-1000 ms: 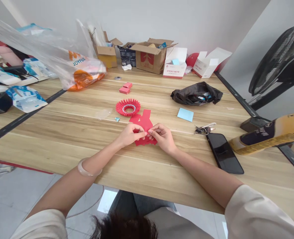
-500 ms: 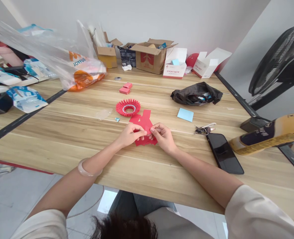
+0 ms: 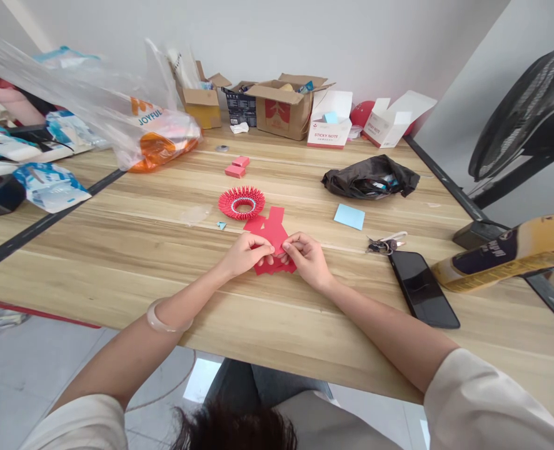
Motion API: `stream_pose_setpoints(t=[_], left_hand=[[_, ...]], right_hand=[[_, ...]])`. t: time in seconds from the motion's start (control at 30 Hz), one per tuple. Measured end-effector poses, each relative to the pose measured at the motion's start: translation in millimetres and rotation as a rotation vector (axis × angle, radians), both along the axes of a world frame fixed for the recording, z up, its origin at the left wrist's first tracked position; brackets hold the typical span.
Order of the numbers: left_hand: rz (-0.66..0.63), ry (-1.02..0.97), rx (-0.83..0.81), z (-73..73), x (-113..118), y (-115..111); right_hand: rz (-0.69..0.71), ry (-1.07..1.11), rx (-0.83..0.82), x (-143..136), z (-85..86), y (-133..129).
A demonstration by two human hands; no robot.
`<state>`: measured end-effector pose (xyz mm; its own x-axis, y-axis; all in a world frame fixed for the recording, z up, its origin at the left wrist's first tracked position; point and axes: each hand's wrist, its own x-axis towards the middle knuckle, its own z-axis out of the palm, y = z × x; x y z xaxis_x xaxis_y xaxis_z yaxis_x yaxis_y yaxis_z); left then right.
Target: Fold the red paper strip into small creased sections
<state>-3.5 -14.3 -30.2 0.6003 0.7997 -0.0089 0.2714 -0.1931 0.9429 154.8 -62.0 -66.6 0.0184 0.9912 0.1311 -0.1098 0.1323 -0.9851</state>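
Over a loose pile of red paper pieces (image 3: 276,220), my left hand (image 3: 251,254) and my right hand (image 3: 307,257) pinch a small red paper piece between thumbs and fingertips. Its outline blends with the red paper beneath. Just behind my left hand lies a round red ring of folded paper (image 3: 241,203) with a pale blue inner band. Tiny blue paper bits (image 3: 221,225) rest in front of the ring. Two stacks of red paper (image 3: 235,170) sit farther back.
A blue note pad (image 3: 349,216), keys (image 3: 381,244), a phone (image 3: 424,289) and a bottle (image 3: 506,253) are at the right. Behind are a black bag (image 3: 371,177) and open boxes (image 3: 281,109). A plastic bag (image 3: 159,140) stands back left, a fan (image 3: 523,112) far right.
My left hand's fingertips have shifted very slightly to the left. My right hand keeps nearly the same place, and the objects on the table have not moved.
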Motion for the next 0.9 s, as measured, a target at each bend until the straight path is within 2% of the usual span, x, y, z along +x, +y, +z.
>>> stream_pose_setpoints(t=[0.5,0.67,0.9], left_hand=[[-0.028,0.086,0.128,2.5,-0.2,-0.8],[0.015,0.066,0.199,1.6,0.3,0.5],[0.032,-0.012,0.095,-0.2,-0.4,-1.3]], right_hand=[[-0.019,-0.001,-0.007,0.0,-0.9,0.4],[0.010,0.030,-0.031,0.6,2.8,0.5],[0.092,-0.031,-0.040,1.7,2.0,0.2]])
